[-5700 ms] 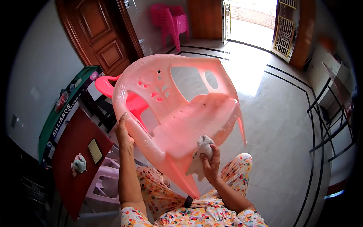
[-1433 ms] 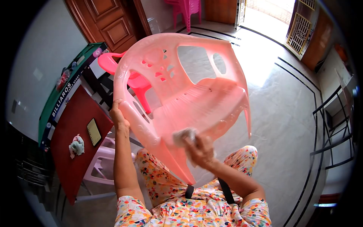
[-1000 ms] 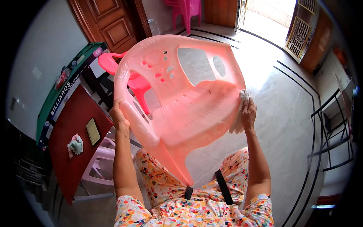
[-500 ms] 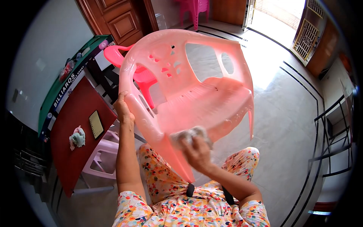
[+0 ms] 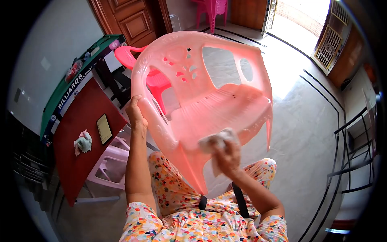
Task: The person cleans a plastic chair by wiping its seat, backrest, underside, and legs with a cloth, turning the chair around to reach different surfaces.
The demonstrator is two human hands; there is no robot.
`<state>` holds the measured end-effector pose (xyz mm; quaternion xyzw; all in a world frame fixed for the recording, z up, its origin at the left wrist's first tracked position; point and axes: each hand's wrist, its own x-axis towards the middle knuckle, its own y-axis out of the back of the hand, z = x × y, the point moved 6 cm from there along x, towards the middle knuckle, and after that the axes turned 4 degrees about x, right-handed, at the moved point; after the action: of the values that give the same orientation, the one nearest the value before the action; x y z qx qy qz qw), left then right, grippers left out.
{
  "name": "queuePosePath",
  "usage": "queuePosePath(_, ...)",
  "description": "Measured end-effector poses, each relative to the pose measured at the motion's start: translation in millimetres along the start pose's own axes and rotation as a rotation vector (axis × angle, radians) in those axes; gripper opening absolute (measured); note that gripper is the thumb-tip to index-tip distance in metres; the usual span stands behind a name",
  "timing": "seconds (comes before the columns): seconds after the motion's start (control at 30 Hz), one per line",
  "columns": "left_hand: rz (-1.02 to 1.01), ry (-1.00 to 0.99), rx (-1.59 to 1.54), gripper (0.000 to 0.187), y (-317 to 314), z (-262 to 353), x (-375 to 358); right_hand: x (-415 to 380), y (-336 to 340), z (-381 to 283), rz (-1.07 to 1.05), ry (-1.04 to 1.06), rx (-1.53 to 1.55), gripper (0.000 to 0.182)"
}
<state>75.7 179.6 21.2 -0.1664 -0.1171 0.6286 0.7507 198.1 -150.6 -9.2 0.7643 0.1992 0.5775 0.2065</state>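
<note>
A light pink plastic armchair (image 5: 217,111) is tilted in front of me, its seat facing me and one leg reaching down between my knees. My left hand (image 5: 136,113) grips the chair's armrest on the left side. A whitish cloth (image 5: 219,139), blurred by motion, is bunched in my right hand (image 5: 227,158) at the front edge of the seat. Part of the cloth hangs down below my fingers. Whether the cloth touches the seat is hard to tell.
To the left, a dark red table (image 5: 76,121) bears a phone (image 5: 104,129) and a crumpled cloth (image 5: 83,142). Behind it stands a billiards table (image 5: 70,86). A brighter pink chair (image 5: 159,82) is behind the armchair. Black metal railings (image 5: 354,149) stand at the right.
My right hand and the cloth have moved right and slightly up along the seat's front. The armchair sits slightly farther right in view, with my left hand still on it.
</note>
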Motion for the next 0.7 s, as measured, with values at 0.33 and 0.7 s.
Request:
queuePosePath(0.33,0.049,-0.026,0.025,0.024,0,3,-4,19,55,80,0.202,-0.47,0.168,0.04)
queuePosePath(0.7,0.03,-0.027,0.042,0.024,1,1,-3,-15,-61,-92,-0.373,0.264,-0.093,0.04)
